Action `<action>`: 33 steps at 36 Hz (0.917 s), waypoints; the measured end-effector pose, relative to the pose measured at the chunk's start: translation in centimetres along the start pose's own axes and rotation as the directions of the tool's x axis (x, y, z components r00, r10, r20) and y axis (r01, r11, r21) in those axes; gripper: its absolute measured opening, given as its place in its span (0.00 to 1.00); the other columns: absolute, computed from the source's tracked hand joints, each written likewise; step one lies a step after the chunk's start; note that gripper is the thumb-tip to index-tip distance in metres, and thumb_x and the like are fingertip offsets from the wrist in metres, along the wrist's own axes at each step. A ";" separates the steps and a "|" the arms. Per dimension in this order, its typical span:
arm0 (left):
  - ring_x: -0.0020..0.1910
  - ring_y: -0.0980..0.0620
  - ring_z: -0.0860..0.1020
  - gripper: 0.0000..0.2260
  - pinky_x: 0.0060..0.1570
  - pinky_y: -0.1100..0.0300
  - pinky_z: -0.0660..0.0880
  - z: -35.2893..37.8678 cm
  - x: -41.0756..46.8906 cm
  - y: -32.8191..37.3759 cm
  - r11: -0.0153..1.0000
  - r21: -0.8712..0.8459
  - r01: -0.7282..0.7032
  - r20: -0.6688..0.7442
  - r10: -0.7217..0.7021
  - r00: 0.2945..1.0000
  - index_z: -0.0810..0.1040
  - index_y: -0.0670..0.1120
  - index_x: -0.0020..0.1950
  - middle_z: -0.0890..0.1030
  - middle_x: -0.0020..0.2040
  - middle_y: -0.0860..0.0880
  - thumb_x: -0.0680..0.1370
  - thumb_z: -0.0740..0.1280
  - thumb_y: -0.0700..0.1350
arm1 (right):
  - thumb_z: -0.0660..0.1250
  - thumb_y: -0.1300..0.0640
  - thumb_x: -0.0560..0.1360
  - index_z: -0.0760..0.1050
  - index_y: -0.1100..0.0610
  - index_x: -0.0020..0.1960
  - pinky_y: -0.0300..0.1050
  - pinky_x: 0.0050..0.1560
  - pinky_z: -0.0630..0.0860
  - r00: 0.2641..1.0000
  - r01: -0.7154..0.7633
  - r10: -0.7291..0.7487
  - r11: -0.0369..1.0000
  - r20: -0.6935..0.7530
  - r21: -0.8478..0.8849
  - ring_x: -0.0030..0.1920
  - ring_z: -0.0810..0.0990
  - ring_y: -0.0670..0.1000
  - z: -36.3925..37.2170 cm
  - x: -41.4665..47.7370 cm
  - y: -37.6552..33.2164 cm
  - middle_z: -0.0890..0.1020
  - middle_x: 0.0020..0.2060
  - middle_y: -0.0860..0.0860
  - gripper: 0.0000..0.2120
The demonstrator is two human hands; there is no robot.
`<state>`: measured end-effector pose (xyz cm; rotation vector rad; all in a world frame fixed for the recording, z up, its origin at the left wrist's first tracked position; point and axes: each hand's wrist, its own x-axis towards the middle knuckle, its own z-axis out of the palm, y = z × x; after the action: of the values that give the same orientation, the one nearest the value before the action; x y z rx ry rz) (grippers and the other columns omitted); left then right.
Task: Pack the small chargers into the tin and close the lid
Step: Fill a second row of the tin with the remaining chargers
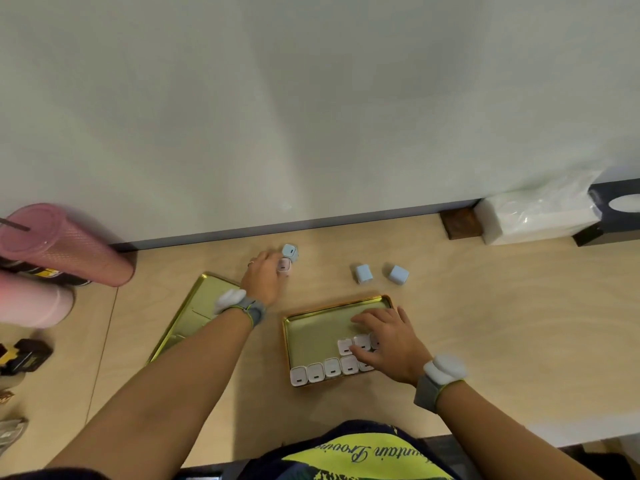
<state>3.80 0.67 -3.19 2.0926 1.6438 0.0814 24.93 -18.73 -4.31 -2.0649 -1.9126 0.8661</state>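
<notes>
An open gold tin [311,327] lies on the wooden table, with a row of several pale pink chargers [323,370] along its near wall and more behind them. My right hand [384,341] rests inside the tin, fingers spread over the second-row chargers, pressing on them. My left hand [265,277] reaches far to the back, fingers closed around a pink charger [284,265]. A blue charger [290,252] stands just behind it. Two more blue chargers [363,273] [398,274] lie beyond the tin. The gold lid [194,317] lies upside down at the left, partly under my left forearm.
Two pink tumblers [62,245] [31,299] lie at the far left beside dark small items [24,355]. A white tissue pack [540,216], a black box [616,209] and a small wooden block [460,223] sit at the back right against the white wall.
</notes>
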 end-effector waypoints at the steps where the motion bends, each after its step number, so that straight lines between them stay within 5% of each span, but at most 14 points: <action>1: 0.58 0.38 0.75 0.13 0.54 0.51 0.72 0.0 0.1 -0.2 1.000 0.013 -0.010 0.011 0.010 1.000 0.77 0.45 0.62 0.77 0.59 0.40 0.79 0.62 0.45 | 0.60 0.35 0.72 0.69 0.43 0.66 0.60 0.76 0.50 1.000 -0.012 0.012 1.000 -0.012 0.012 0.68 0.66 0.49 0.0 0.0 -0.2 0.73 0.64 0.44 0.25; 7: 0.57 0.41 0.76 0.18 0.55 0.51 0.72 -0.1 -0.3 -1.8 0.977 0.148 -0.152 0.042 0.147 0.988 0.75 0.53 0.64 0.80 0.59 0.46 0.74 0.70 0.50 | 0.64 0.41 0.72 0.74 0.47 0.63 0.56 0.73 0.58 0.994 -0.014 0.016 1.000 -0.104 0.025 0.65 0.71 0.51 0.2 0.7 -1.5 0.76 0.60 0.46 0.21; 12: 0.62 0.40 0.73 0.32 0.59 0.49 0.71 -1.4 -0.5 -5.0 0.981 0.191 -0.028 0.030 0.023 0.999 0.69 0.54 0.71 0.75 0.64 0.46 0.68 0.73 0.49 | 0.67 0.49 0.73 0.76 0.50 0.61 0.54 0.67 0.66 0.983 0.020 -0.006 0.997 -0.182 0.079 0.60 0.74 0.54 0.4 2.5 -3.1 0.78 0.58 0.49 0.17; 16: 0.62 0.39 0.74 0.23 0.58 0.52 0.73 -1.7 -0.5 -7.3 0.998 -0.015 -0.054 0.135 0.055 0.989 0.75 0.47 0.66 0.77 0.62 0.42 0.71 0.72 0.42 | 0.68 0.54 0.73 0.76 0.52 0.61 0.51 0.64 0.70 0.980 0.046 -0.019 0.990 -0.197 0.135 0.61 0.74 0.54 -0.1 5.0 -4.9 0.78 0.60 0.50 0.16; 20: 0.51 0.41 0.79 0.12 0.51 0.57 0.71 -1.8 -0.7 -7.9 0.988 -0.126 -0.089 0.094 0.102 0.990 0.82 0.45 0.52 0.80 0.50 0.43 0.70 0.74 0.39 | 0.66 0.56 0.74 0.75 0.52 0.63 0.46 0.64 0.69 0.987 0.033 -0.012 0.991 -0.160 0.128 0.63 0.73 0.54 -0.2 8.1 -6.9 0.76 0.62 0.52 0.18; 29: 0.45 0.45 0.78 0.10 0.46 0.55 0.74 -1.7 -2.0 -7.5 0.975 -0.173 -0.142 0.093 0.160 0.983 0.81 0.46 0.49 0.80 0.47 0.47 0.68 0.74 0.41 | 0.66 0.62 0.72 0.69 0.53 0.69 0.53 0.60 0.73 0.999 0.033 -0.032 0.997 -0.021 0.065 0.59 0.74 0.63 1.3 13.9 -9.3 0.72 0.67 0.54 0.26; 33: 0.43 0.45 0.79 0.09 0.46 0.53 0.76 -1.8 -3.3 -7.7 0.959 -0.237 -0.154 0.036 0.167 0.985 0.80 0.45 0.48 0.80 0.45 0.47 0.68 0.73 0.41 | 0.61 0.60 0.77 0.68 0.53 0.70 0.55 0.60 0.72 0.996 0.038 -0.032 0.996 0.079 -0.075 0.57 0.74 0.65 2.4 15.6 -9.2 0.72 0.67 0.56 0.22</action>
<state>-4.65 -0.57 -3.88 2.0238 1.3576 0.2551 15.74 -3.05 -5.92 -2.0623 -2.0459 0.8917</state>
